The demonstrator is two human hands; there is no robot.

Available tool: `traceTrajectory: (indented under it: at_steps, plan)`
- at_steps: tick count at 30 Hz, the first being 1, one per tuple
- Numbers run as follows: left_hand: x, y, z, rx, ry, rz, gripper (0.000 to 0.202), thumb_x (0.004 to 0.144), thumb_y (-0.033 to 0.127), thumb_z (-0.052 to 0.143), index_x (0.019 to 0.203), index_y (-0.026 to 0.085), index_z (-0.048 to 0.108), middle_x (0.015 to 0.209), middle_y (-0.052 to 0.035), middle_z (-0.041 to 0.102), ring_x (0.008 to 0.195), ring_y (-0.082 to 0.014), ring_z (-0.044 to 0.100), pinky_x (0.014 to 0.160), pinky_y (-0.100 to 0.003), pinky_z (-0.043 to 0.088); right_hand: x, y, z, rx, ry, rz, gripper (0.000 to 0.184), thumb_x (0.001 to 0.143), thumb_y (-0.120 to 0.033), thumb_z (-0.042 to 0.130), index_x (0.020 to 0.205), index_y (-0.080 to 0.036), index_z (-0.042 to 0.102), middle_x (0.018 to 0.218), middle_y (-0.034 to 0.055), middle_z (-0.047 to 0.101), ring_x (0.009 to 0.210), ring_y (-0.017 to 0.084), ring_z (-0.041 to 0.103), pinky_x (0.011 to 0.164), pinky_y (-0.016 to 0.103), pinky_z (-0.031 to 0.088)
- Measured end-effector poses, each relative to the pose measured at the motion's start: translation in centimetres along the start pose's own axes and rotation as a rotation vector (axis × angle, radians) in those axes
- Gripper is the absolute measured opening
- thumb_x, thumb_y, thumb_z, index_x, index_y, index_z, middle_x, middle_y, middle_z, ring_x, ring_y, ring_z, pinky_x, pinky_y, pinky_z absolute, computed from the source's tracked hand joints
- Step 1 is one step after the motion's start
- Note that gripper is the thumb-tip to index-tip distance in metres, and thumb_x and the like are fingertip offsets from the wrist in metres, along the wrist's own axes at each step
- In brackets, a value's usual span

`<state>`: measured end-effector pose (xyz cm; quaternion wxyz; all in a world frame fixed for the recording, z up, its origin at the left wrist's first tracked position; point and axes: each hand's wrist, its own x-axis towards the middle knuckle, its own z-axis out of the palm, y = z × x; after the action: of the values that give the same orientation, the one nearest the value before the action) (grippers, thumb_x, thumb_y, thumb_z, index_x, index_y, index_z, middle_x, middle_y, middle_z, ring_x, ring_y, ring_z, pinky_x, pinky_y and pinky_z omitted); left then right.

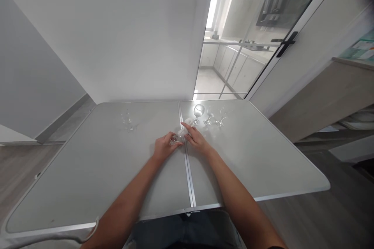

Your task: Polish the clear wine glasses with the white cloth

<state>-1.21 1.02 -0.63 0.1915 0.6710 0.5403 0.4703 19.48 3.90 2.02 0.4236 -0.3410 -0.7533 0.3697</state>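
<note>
A clear wine glass (179,137) lies tilted between my hands over the middle of the table. My left hand (165,147) has its fingers and thumb closed around one end of this glass. At the other side, my right hand (197,140) presses a crumpled white cloth (188,121) against the glass, index finger stretched forward. The fingers partly hide both glass and cloth. Just beyond my right hand stand three stemmed glasses in a row: a round-bowled glass (199,111), a middle glass (208,118) and a right-hand glass (221,118).
Farther left on the grey-white folding table (111,171) is more clear glassware (127,121), its outline faint. A metal seam (188,175) runs across the table's middle. Behind are a white wall (140,46) and a glazed door with a black handle (286,43). A pale cable (87,235) hangs at the near-left edge.
</note>
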Motion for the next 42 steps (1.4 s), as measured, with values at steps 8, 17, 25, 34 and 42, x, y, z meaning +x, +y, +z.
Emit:
traceTrajectory:
  at_steps: [8,17,25,34,42]
  plan:
    - [0.1,-0.4,-0.5,-0.093,-0.113,0.039,0.044,0.058,0.056,0.087,0.085,0.025,0.071,0.068,0.0,0.067,0.053,-0.0129,0.052,0.059,-0.024,0.041,-0.3,-0.6,-0.6,0.157,0.019,0.017,0.048,0.1,-0.048,0.044,0.143,-0.027,0.053,0.12,0.0058,0.061,0.108,0.022,0.056,0.1,0.038,0.042]
    - [0.4,-1.1,-1.9,0.122,-0.056,0.208,0.042,0.063,0.057,0.085,0.089,0.026,0.074,0.069,-0.0025,0.07,0.055,-0.0141,0.058,0.062,-0.024,0.041,-0.5,-0.1,0.2,0.041,-0.118,0.004,0.059,0.095,-0.044,0.054,0.149,-0.025,0.044,0.089,0.0012,0.061,0.082,0.018,0.054,0.089,0.036,0.045]
    - [0.5,-1.3,-1.7,0.098,-0.117,0.169,0.048,0.065,0.061,0.081,0.094,0.025,0.071,0.072,0.0005,0.07,0.057,-0.0127,0.059,0.062,-0.023,0.044,-0.7,-1.7,-0.4,0.13,-0.076,0.03,0.063,0.085,-0.048,0.066,0.142,-0.023,0.052,0.106,0.0043,0.063,0.088,0.019,0.057,0.086,0.033,0.047]
    - [0.8,-2.2,-1.8,0.309,-0.025,0.187,0.04,0.07,0.056,0.081,0.096,0.026,0.075,0.077,-0.0012,0.075,0.066,-0.0158,0.066,0.065,-0.024,0.042,-0.7,-0.4,1.1,-0.005,-0.132,0.012,0.063,0.092,-0.045,0.057,0.15,-0.023,0.043,0.11,0.0072,0.066,0.094,0.021,0.058,0.095,0.039,0.046]
    - [0.8,-2.6,-0.6,0.321,-0.047,0.406,0.043,0.078,0.056,0.075,0.107,0.023,0.075,0.077,-0.0021,0.076,0.062,-0.0141,0.063,0.075,-0.028,0.045,-0.9,-0.1,0.1,0.062,0.013,-0.016,0.053,0.101,-0.048,0.039,0.15,-0.028,0.043,0.134,0.0076,0.059,0.121,0.026,0.053,0.109,0.046,0.038]
